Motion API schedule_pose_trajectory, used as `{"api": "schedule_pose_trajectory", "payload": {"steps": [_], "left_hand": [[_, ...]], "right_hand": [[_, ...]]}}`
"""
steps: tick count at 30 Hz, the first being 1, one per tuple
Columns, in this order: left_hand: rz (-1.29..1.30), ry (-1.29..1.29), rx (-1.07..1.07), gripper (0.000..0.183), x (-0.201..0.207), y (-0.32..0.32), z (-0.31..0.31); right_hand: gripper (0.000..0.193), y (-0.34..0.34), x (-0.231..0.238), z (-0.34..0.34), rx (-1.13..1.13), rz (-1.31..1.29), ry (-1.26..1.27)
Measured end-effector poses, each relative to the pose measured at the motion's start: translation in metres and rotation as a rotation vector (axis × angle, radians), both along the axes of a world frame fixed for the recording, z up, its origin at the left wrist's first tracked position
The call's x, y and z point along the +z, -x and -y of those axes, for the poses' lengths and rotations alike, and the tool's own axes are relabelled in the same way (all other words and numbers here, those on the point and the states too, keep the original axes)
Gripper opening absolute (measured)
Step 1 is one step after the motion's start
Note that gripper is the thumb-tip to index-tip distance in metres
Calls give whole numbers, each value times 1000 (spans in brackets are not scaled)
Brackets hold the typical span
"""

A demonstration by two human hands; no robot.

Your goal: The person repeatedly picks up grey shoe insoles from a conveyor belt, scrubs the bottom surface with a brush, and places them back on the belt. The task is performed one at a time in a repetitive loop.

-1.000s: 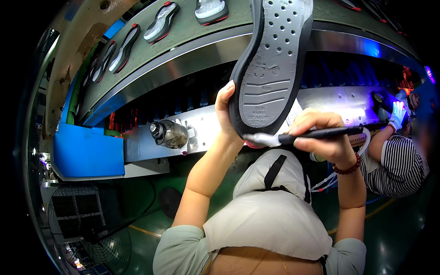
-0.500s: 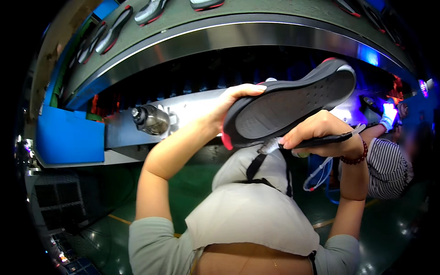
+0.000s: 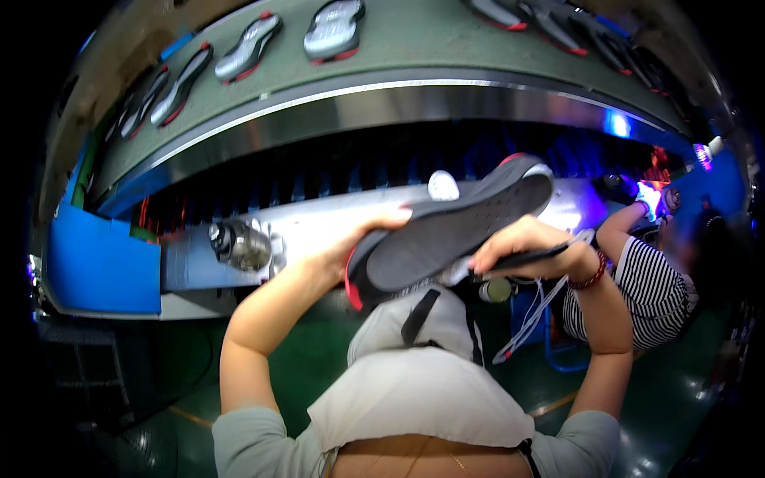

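Sole (image 3: 442,235) clamped in left hand (image 3: 357,237), brush (image 3: 457,272) in right hand (image 3: 527,239); bottle (image 3: 243,245) contents unclear.

The sole (image 3: 454,235) hid part of my left hand (image 3: 362,235), my right hand (image 3: 522,239) covered part of the brush (image 3: 530,257), whose bristles (image 3: 455,273) blurred, and glare washed out a co-worker's hand (image 3: 649,200).

Black-and-grey soles (image 3: 333,32) with touches of red are borne toward both ends of a green work surface (image 3: 414,52), edged with metal. On the metal ledge (image 3: 187,264) below, a dark bottle (image 3: 244,245) is held. The green floor (image 3: 296,362) is marked with yellow.
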State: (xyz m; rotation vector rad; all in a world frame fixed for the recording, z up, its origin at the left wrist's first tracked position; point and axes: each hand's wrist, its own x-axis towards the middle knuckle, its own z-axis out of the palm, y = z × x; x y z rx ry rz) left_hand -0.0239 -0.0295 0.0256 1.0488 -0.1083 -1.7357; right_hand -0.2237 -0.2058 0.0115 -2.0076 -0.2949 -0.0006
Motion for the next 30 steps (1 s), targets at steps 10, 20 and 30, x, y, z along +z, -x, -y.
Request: {"api": "schedule_pose_trajectory", "payload": {"steps": [10, 20, 30], "left_hand": [[49, -5, 55, 53, -40, -23, -26], [-333, 544, 123, 81, -108, -13, 13], [-360, 322, 37, 88, -128, 43, 31]], "right_hand": [[19, 20, -2, -15, -91, -68, -12], [23, 34, 4, -78, -672, 370, -365], [17, 24, -65, -60, -1092, 261, -725]]}}
